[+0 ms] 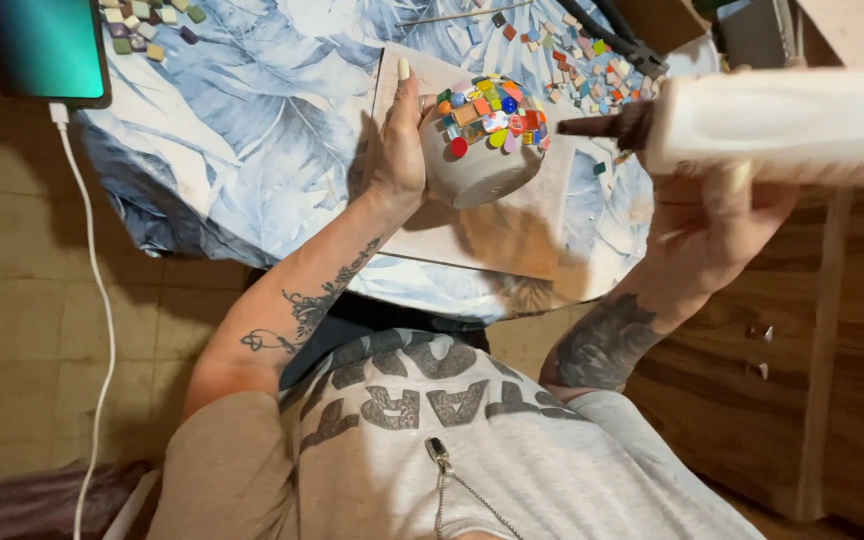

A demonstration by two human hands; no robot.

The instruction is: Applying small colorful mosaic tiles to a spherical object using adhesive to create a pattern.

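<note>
Two hands work over a table [252, 130] covered in a blue-and-white leaf-print cloth; all positions below are given relative to the grey bowl [477, 165], which sits near the middle of the view.

1. Table: extends behind and to both sides of the bowl. Its far edge is cut off by the top of the frame.
2. Board: a pale flat board [492, 235] lies directly under the bowl, on the cloth.
3. Bottle: a white squeeze bottle [782, 120] with a dark nozzle lies sideways, right of the bowl, nozzle tip just short of the bowl's rim. It is blurred and its far end runs out of frame.
4. Right hand [712, 215]: below the bottle, right of the bowl. Fingers are wrapped up around the bottle body (fingertips hidden behind it).
5. Left hand [402, 140]: against the bowl's left side, fingers curled round the wall and clamped on it, thumb raised at the rim.
6. Phone [47, 50]: far left of the bowl, screen lit, partly cut off, with a white cable [102, 300] hanging down.
7. Mosaic tiles [492, 110]: small coloured pieces cover the bowl's upper face. More loose tiles [592, 70] lie scattered behind and right of the bowl, too small to tell individually.
</note>
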